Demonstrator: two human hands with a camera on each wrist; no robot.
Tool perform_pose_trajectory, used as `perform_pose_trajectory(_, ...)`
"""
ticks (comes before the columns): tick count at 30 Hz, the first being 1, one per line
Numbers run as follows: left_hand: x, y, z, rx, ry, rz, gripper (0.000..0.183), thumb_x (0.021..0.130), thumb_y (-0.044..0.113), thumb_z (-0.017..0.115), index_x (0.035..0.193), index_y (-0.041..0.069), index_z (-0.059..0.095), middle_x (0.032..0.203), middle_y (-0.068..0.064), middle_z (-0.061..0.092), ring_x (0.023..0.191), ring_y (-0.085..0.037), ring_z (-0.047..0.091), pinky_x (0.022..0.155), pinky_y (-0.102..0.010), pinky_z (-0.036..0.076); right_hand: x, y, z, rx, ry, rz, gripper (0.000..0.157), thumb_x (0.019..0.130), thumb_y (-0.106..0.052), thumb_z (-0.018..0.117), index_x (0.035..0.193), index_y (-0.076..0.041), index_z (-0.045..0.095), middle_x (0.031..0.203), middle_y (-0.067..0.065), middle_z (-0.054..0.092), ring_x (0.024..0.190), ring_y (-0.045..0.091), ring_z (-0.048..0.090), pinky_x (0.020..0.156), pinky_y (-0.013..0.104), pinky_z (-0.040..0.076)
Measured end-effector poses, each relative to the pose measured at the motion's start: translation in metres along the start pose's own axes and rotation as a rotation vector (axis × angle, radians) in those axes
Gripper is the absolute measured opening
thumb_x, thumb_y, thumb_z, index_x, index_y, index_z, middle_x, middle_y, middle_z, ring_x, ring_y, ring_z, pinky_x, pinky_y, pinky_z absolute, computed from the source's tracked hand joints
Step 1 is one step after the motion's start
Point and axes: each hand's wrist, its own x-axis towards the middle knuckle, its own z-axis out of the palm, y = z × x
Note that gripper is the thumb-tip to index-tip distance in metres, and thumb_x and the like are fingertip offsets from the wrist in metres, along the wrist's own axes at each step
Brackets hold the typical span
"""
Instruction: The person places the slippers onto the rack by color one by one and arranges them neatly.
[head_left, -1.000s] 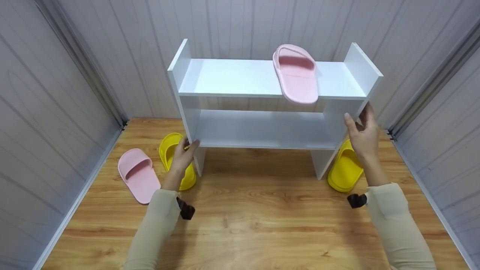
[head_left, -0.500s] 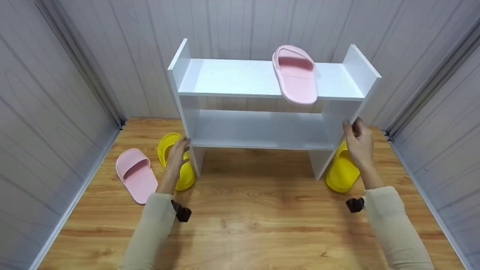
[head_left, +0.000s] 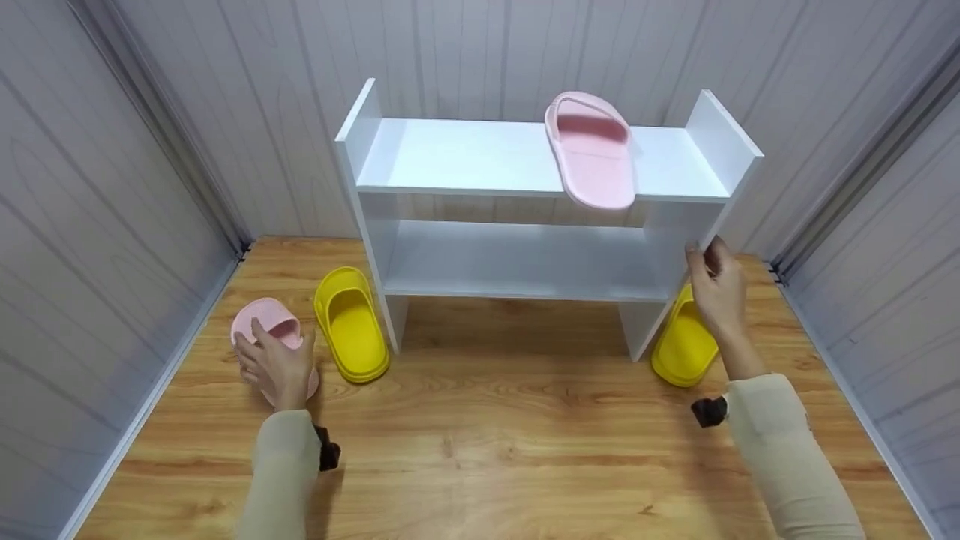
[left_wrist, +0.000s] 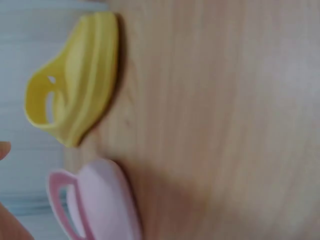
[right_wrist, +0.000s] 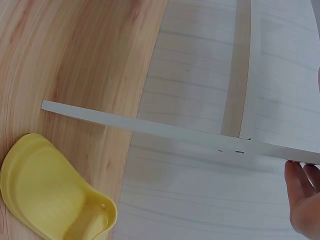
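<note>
My left hand hovers with spread fingers over a pink slipper on the floor at the left, covering its middle. The left wrist view shows that pink slipper beside a yellow slipper. On the right, my right hand grips the edge of the right side panel of a white two-tier shelf rack. In the right wrist view its fingers lie against the panel edge. A second pink slipper rests on the top shelf, its heel overhanging the front edge.
One yellow slipper stands just left of the rack. Another yellow slipper lies by the right panel, partly behind my right hand. Panelled walls enclose the wooden floor behind and on both sides.
My left hand has left the rack's left panel and moved left and down over the pink floor slipper. My right hand slid slightly lower along the right panel, then stayed.
</note>
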Motion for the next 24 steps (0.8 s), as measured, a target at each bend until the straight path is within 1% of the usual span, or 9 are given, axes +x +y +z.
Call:
perform_pose_trajectory(2,-0.001,-0.007,0.001,0.024,-0.075,-0.065,0.093,0.079,0.039,0.06,0.141,0.006,0.0,0.14,-0.027,-0.007,0.127,-0.042,-0.004,0.098,-0.055,0.001,0.0,0.002,0.0,0.009,-0.008,0.002,0.037,0.092,-0.017,0.044,0.12,0.006,0.047,0.115,0.021,0.052,0.106,0.03,0.048,0.087,0.043,0.039)
perform_pose_trajectory(5,-0.004,-0.015,0.003,0.022,-0.19,-0.163,0.103,0.077,0.041,0.061,0.139,0.007,-0.013,0.137,-0.03,-0.017,0.125,-0.044,-0.012,0.097,-0.056,-0.001,0.002,0.009,0.0,0.02,-0.019,0.01,0.037,0.092,-0.018,0.045,0.122,0.005,0.047,0.117,0.02,0.051,0.108,0.03,0.047,0.087,0.045,0.038)
perform_pose_trajectory(7,-0.006,-0.018,0.004,0.034,-0.238,-0.191,0.106,0.077,0.04,0.062,0.137,0.006,-0.018,0.135,-0.033,-0.02,0.123,-0.046,-0.013,0.097,-0.056,0.001,0.006,0.019,0.0,0.024,-0.018,0.01,0.038,0.092,-0.022,0.045,0.12,0.004,0.049,0.116,0.02,0.052,0.107,0.029,0.048,0.087,0.045,0.038)
perform_pose_trajectory(9,-0.008,-0.02,0.006,0.055,-0.258,-0.194,0.106,0.077,0.036,0.063,0.136,0.006,-0.02,0.133,-0.036,-0.019,0.123,-0.048,-0.012,0.097,-0.057,0.003,0.009,0.029,0.0,0.023,-0.014,0.007,0.038,0.092,-0.024,0.046,0.119,0.002,0.05,0.115,0.019,0.053,0.106,0.027,0.049,0.087,0.044,0.038)
perform_pose_trajectory(11,-0.008,-0.021,0.006,0.079,-0.261,-0.18,0.104,0.077,0.031,0.062,0.136,0.004,-0.02,0.131,-0.04,-0.016,0.122,-0.05,-0.009,0.096,-0.058,0.005,0.011,0.037,0.001,0.021,-0.01,0.0,0.039,0.092,-0.027,0.046,0.118,0.001,0.051,0.113,0.018,0.054,0.105,0.025,0.05,0.086,0.043,0.039)
perform_pose_trajectory(14,-0.009,-0.022,0.003,0.106,-0.276,-0.152,0.103,0.077,0.025,0.062,0.135,0.004,-0.02,0.129,-0.044,-0.012,0.12,-0.053,-0.006,0.094,-0.06,0.006,0.012,0.04,0.002,0.018,-0.01,0.0,0.04,0.092,-0.028,0.047,0.119,0.0,0.051,0.113,0.018,0.054,0.104,0.025,0.05,0.086,0.044,0.039)
perform_pose_trajectory(20,-0.01,-0.022,-0.002,0.129,-0.351,-0.13,0.108,0.075,0.029,0.064,0.134,0.003,-0.023,0.127,-0.046,-0.013,0.118,-0.056,-0.004,0.091,-0.061,0.007,0.012,0.04,0.001,0.012,-0.009,0.005,0.04,0.091,-0.028,0.046,0.12,0.0,0.05,0.115,0.018,0.053,0.106,0.027,0.049,0.085,0.046,0.039)
perform_pose_trajectory(22,-0.009,-0.022,-0.002,0.129,-0.351,-0.137,0.11,0.075,0.033,0.064,0.134,0.003,-0.024,0.127,-0.045,-0.011,0.117,-0.057,-0.001,0.091,-0.061,0.007,0.012,0.04,0.001,0.015,-0.01,0.007,0.041,0.091,-0.028,0.047,0.12,0.0,0.05,0.116,0.018,0.053,0.106,0.028,0.049,0.086,0.046,0.039)
perform_pose_trajectory(24,-0.007,-0.021,-0.002,0.13,-0.333,-0.149,0.11,0.075,0.037,0.063,0.133,0.003,-0.024,0.127,-0.044,-0.007,0.117,-0.056,0.002,0.092,-0.06,0.008,0.012,0.04,0.001,0.017,-0.015,0.009,0.042,0.091,-0.029,0.047,0.121,0.0,0.049,0.117,0.018,0.052,0.107,0.028,0.048,0.087,0.046,0.038)
